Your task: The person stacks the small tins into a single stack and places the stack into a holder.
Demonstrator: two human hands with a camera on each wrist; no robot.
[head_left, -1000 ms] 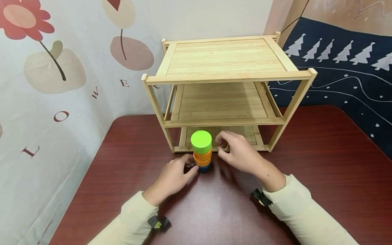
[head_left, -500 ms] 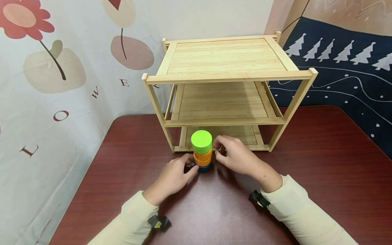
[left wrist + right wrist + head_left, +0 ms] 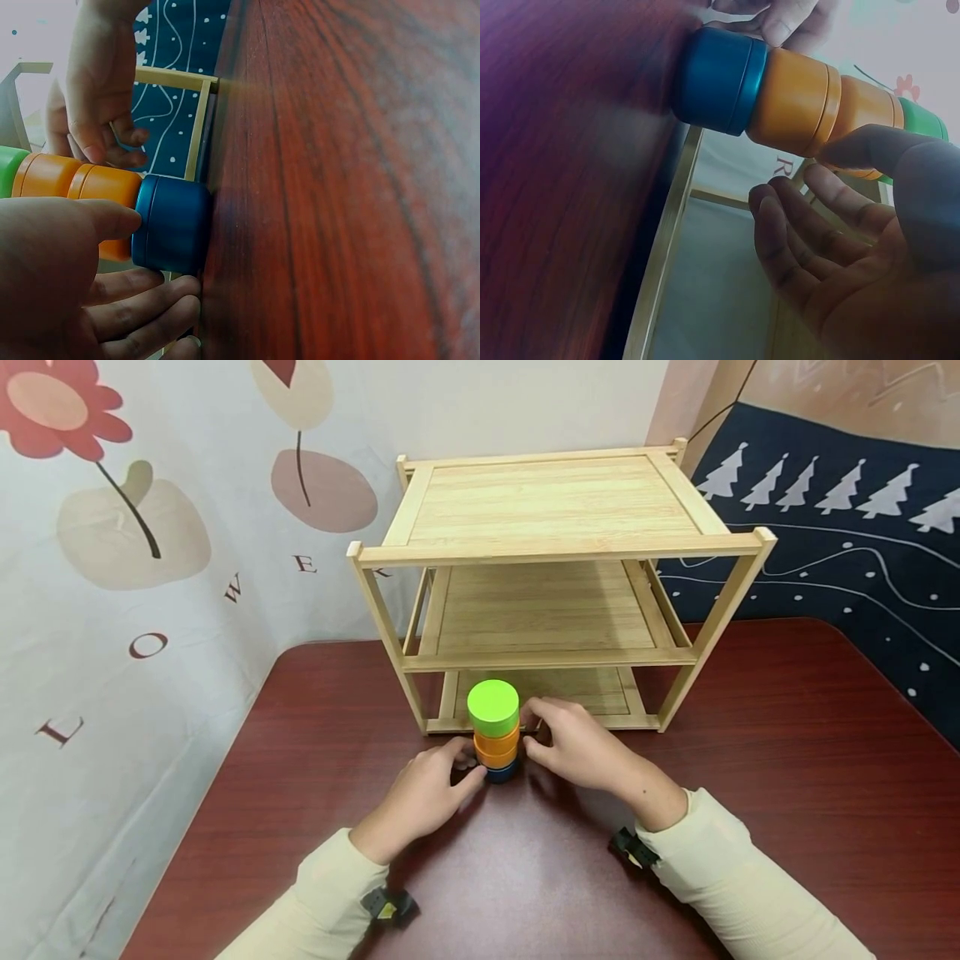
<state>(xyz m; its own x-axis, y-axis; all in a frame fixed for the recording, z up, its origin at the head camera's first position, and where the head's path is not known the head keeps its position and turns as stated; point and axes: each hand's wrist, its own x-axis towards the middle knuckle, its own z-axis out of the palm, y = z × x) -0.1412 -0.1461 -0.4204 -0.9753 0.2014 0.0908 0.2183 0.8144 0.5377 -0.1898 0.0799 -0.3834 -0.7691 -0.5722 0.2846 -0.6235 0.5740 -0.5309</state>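
A short tower of round cup-shaped pieces stands upright on the table in the head view. On top is a green piece (image 3: 492,707), under it two orange cups (image 3: 497,747), and at the bottom a blue cup (image 3: 502,773). My left hand (image 3: 422,791) is at the base, its thumb at the blue cup's rim and its fingers curving behind it. My right hand (image 3: 576,745) is just right of the orange cups, fingers loosely bent with nothing between them. In the right wrist view, its thumb (image 3: 870,146) overlaps the orange cups.
Right behind the tower stands a wooden shelf rack (image 3: 551,657) with three levels. The dark red table (image 3: 810,760) extends to both sides. A curtain with flowers (image 3: 202,718) hangs at the left, a navy one with white trees (image 3: 832,560) at the right.
My right hand has moved slightly left, closer to the tower. My left hand and the tower have stayed in place.
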